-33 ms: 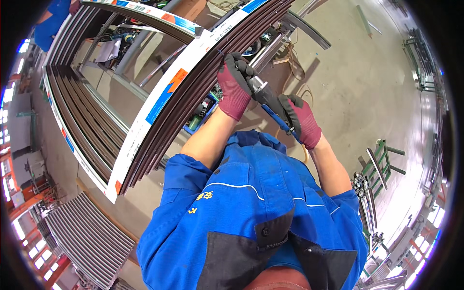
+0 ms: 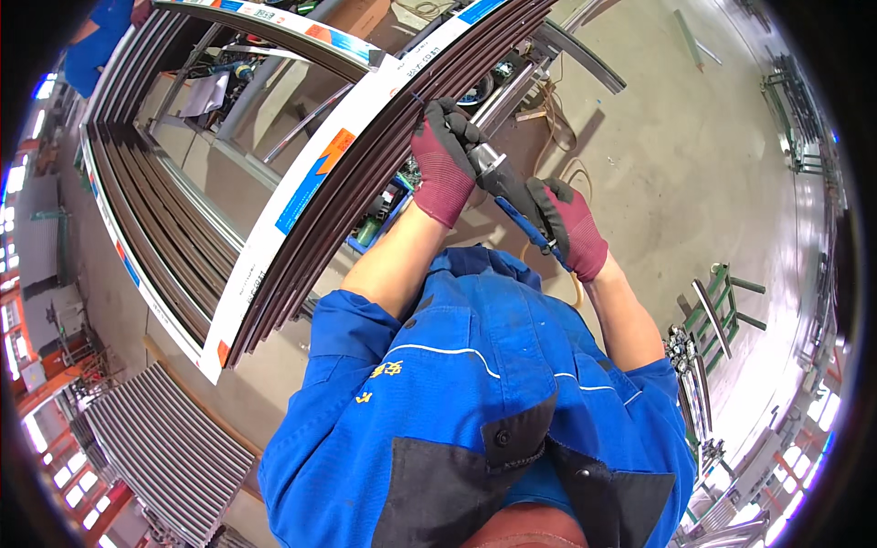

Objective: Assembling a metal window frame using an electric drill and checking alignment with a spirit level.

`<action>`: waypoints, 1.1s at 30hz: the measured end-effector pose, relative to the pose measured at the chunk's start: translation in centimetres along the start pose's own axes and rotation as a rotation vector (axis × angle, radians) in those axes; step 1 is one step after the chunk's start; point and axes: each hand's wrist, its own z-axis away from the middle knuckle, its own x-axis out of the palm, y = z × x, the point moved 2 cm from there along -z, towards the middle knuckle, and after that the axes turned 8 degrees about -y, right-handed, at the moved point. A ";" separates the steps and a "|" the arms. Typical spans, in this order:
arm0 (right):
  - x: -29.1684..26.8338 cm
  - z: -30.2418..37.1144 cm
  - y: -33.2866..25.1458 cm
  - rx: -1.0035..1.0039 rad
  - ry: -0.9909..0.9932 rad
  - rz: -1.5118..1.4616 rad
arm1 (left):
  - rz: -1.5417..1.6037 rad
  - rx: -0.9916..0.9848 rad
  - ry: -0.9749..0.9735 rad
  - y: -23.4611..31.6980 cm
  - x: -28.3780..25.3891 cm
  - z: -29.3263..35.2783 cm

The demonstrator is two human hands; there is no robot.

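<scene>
My right hand (image 2: 571,224), in a maroon and black work glove, is wrapped round the body of a black and blue power tool (image 2: 508,194) with a silver nose. The tool slants up and left toward a stack of dark brown frame profiles (image 2: 365,164), faced with white, blue and orange printed film (image 2: 306,187). My left hand (image 2: 444,164), gloved alike, is closed at the tool's front end, beside the profiles' right edge. Its curled fingers hide the tool's tip and whatever they hold.
A blue bin (image 2: 376,228) stands under the profiles. Loose hoses (image 2: 565,137) lie right of the profiles. Ribbed grey profiles (image 2: 174,447) are stacked at lower left, a green rack (image 2: 722,310) stands at right. Another person's blue sleeve (image 2: 96,50) shows at the far left.
</scene>
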 end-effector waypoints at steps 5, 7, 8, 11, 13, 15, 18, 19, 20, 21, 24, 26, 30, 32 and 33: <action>-0.3 0.0 -1.5 0.142 0.014 -0.033 | -0.082 0.047 -0.034 -0.1 0.2 -0.4; -0.7 -0.3 -1.4 0.125 -0.009 -0.032 | -0.044 0.033 0.007 0.0 0.4 -0.4; -0.9 -0.5 -1.5 0.106 -0.031 -0.031 | -0.043 0.032 0.005 -0.2 0.3 -0.6; -1.0 -0.9 -2.0 0.057 -0.054 0.026 | 0.014 0.049 0.035 -0.4 0.3 -1.2; -1.3 -1.2 -3.4 0.118 -0.059 0.066 | -0.021 0.058 0.094 -0.1 0.7 -1.6; -1.3 -1.8 -3.5 0.175 -0.068 0.103 | 0.014 0.051 0.123 0.2 1.2 -1.9; -1.3 -2.6 -3.6 -0.262 -0.082 0.462 | -0.067 0.061 0.155 0.5 1.4 -2.4; -1.2 -3.0 -3.9 -0.202 -0.129 0.494 | -0.030 0.060 0.155 0.3 1.0 -2.7; -1.1 -3.2 -4.0 -0.144 -0.178 0.526 | 0.006 0.061 0.154 0.1 0.5 -2.9; -1.1 -3.2 -4.3 -0.151 -0.184 0.525 | 0.005 0.070 0.157 0.2 -0.2 -2.9; -1.7 -3.1 -4.0 -0.105 -0.220 0.444 | -0.615 -0.005 -0.221 3.4 -1.4 0.7; -1.8 -3.0 -3.9 -0.177 -0.243 0.347 | -0.787 -0.003 -0.026 7.2 2.0 5.7; -1.9 -2.9 -3.7 -0.064 -0.229 0.357 | -0.982 0.318 -0.101 19.8 3.0 3.0; -2.2 -3.1 -2.8 -0.080 -0.219 0.326 | -0.967 0.068 -0.005 21.8 6.4 -0.5; -2.2 -3.3 -3.2 -0.090 -0.227 0.321 | -1.449 0.207 -0.198 23.4 5.0 -3.8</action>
